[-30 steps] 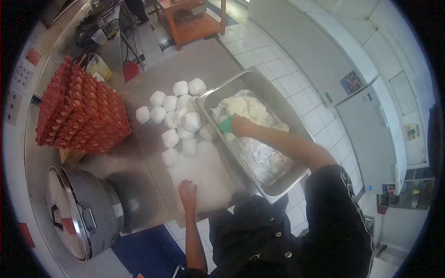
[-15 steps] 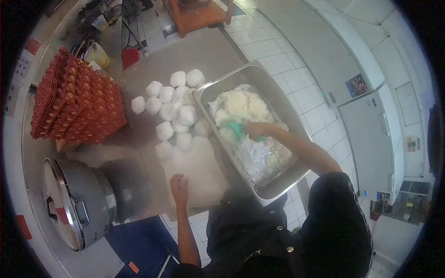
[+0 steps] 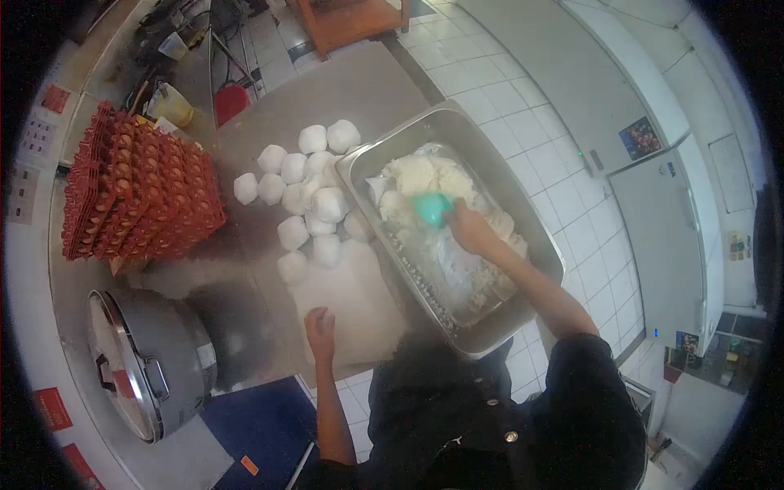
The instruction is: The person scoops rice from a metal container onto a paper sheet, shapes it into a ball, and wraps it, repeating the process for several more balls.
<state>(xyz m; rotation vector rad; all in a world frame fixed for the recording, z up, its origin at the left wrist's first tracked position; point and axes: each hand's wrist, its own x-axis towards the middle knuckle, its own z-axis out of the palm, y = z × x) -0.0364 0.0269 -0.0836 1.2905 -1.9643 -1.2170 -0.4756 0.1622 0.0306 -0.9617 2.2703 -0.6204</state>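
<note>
My right hand (image 3: 464, 226) is closed round the handle of a green scoop (image 3: 432, 209), over a deep metal tray (image 3: 550, 260) at centre right. In the tray lies white rice-like food (image 3: 425, 175), partly on clear plastic. My left hand (image 3: 320, 325) rests by the lower left part of a white cutting board (image 3: 351, 294); its fingers look curled, and whether they hold anything is too small to tell. Several white rounded packets (image 3: 329, 205) sit in a cluster left of the tray, some at the board's top edge.
At the left stand stacked red egg trays (image 3: 147, 184) with eggs. A large metal pot (image 3: 175, 351) is at the lower left. An orange cart (image 3: 347, 28) stands beyond the metal table (image 3: 359, 82). White freezers (image 3: 665, 237) line the right side.
My right hand has lifted and turned the green scoop, whose rounded back now shows over the food. My left hand stays near the board's edge, its fingers more curled. The view has shifted slightly.
</note>
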